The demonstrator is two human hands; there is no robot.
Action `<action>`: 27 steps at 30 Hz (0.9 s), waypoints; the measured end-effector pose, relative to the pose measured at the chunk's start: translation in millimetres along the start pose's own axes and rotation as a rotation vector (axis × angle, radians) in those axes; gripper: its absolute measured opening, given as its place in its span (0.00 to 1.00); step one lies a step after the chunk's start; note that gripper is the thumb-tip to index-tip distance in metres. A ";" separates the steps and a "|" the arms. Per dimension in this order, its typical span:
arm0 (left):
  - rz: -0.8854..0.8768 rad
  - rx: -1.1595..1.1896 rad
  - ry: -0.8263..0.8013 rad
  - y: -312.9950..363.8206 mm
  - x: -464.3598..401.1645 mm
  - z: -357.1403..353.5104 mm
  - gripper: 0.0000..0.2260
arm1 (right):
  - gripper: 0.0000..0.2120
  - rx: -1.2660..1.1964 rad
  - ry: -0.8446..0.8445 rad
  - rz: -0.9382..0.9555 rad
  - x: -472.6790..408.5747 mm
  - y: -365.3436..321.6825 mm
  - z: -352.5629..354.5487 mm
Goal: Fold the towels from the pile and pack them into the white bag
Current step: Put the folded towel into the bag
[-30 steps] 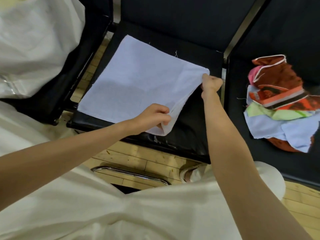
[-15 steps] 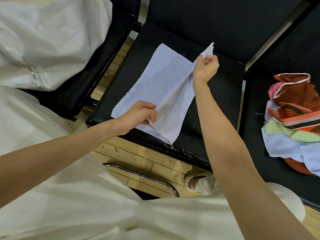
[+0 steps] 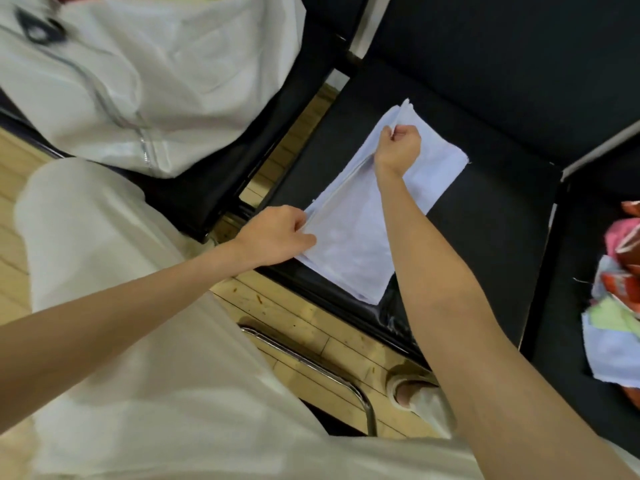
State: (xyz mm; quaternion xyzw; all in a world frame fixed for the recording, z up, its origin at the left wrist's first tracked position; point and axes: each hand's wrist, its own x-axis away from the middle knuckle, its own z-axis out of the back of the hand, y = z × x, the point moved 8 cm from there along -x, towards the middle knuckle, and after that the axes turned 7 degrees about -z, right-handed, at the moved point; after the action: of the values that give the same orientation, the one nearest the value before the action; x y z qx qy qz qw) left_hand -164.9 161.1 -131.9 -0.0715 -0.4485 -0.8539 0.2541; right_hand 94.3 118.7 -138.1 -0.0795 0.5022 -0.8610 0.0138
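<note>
Pale lavender cloth, a thin towel point(image 3: 349, 233), lies doubled over on the black seat of the middle chair point(image 3: 491, 216), one long edge brought across onto the other. The left hand point(image 3: 277, 237) pinches the near corner of the layered edges; the right hand point(image 3: 400, 143) pinches the far corner, its fingers curled tight round the cloth. Both grips are clamped on the towel.

To do this fold well, I judge the two held corners should be pulled gently apart so the edges line up taut, then laid flat before either hand lets go. The cloth looks limp and light, so a slack release would let the top layer slide askew. A palm stroke along the crease would help it hold.

On the chair to the left sits the white bag point(image 3: 145, 81), with a zip down its side; something shows at its mouth at the top edge, but I cannot tell what. The pile of towels point(image 3: 620, 299), red, pink, green and pale blue, waits on the right chair, well apart from the bag.
</note>
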 end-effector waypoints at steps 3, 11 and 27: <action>0.042 -0.341 -0.017 -1.8 6.9 4.8 0.12 | 0.07 0.063 -0.070 0.017 5.7 3.9 -2.8; -0.242 -0.695 0.136 28.1 11.4 8.2 0.14 | 0.08 0.184 -0.311 0.127 77.8 42.0 37.8; -0.579 -0.507 -0.096 33.3 11.6 -36.0 0.15 | 0.14 0.910 -0.601 0.772 205.6 78.6 106.2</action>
State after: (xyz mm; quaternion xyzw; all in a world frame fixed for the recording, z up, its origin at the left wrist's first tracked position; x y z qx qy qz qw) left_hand -154.5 112.3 -124.8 -0.0426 -0.2361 -0.9698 -0.0443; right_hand -97.0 -33.1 -129.6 -0.1167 0.0554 -0.8606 0.4926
